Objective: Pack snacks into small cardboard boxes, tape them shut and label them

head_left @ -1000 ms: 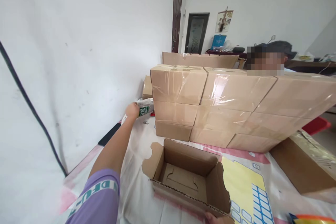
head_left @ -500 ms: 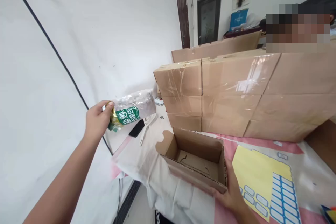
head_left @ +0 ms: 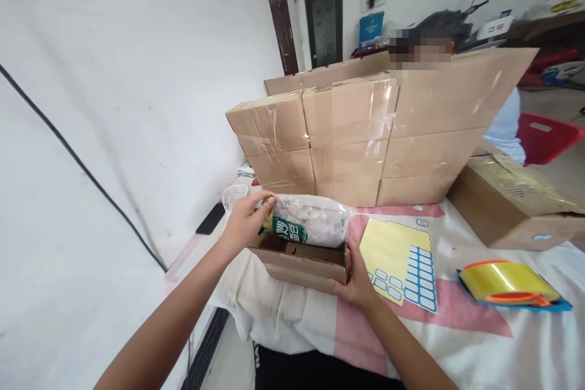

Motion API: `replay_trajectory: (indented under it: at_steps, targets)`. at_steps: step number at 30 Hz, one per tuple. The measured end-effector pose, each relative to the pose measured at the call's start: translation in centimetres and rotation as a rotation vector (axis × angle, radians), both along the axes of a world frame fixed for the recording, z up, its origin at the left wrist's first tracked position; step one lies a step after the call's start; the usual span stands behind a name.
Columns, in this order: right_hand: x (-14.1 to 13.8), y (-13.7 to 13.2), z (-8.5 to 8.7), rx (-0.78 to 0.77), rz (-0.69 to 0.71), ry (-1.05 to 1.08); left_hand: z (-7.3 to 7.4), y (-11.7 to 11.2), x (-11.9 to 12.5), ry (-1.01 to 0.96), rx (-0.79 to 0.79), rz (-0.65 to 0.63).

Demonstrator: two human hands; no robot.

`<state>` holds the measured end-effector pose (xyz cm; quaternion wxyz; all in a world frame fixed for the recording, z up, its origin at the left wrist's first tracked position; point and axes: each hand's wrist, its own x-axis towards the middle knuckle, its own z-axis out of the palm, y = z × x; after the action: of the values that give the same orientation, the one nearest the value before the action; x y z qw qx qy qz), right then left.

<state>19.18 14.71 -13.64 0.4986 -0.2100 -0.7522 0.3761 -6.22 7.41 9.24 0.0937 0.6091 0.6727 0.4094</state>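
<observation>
My left hand (head_left: 244, 224) grips one end of a clear plastic bag (head_left: 311, 224) with a green and white label. The bag lies across the top of a small open cardboard box (head_left: 297, 262) at the near edge of the table. My right hand (head_left: 354, 277) holds the box's right front corner, fingers wrapped on its wall. The box's inside is mostly hidden by the bag.
A wall of taped cardboard boxes (head_left: 351, 134) stands behind, with another person behind it. A yellow sheet of blue labels (head_left: 400, 256), a tape dispenser (head_left: 507, 283), a larger box (head_left: 512, 201), a black phone (head_left: 210, 219) and a white scoop (head_left: 233, 195) lie around.
My left hand picked up the bag from the far left and carried it right, over the open box. My right hand slid to the box's right corner.
</observation>
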Motion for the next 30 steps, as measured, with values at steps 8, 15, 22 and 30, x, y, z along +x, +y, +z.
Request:
replay_trajectory:
  at_steps: [8,15,22,30]
  targets:
    - [0.4,0.1,0.7,0.011,0.008,-0.016,-5.5,2.3,-1.1,0.002,-0.329,-0.245]
    - [0.5,0.1,0.8,0.099,0.011,-0.056,-6.9,0.0,-2.1,0.145,-0.408,-0.21]
    - [0.9,-0.2,1.5,0.155,0.034,-0.073,-6.3,-1.6,-1.5,0.21,-0.303,-0.23]
    - [1.0,-0.6,1.8,0.173,0.041,-0.092,-12.1,-8.7,-6.3,-0.312,0.17,0.123]
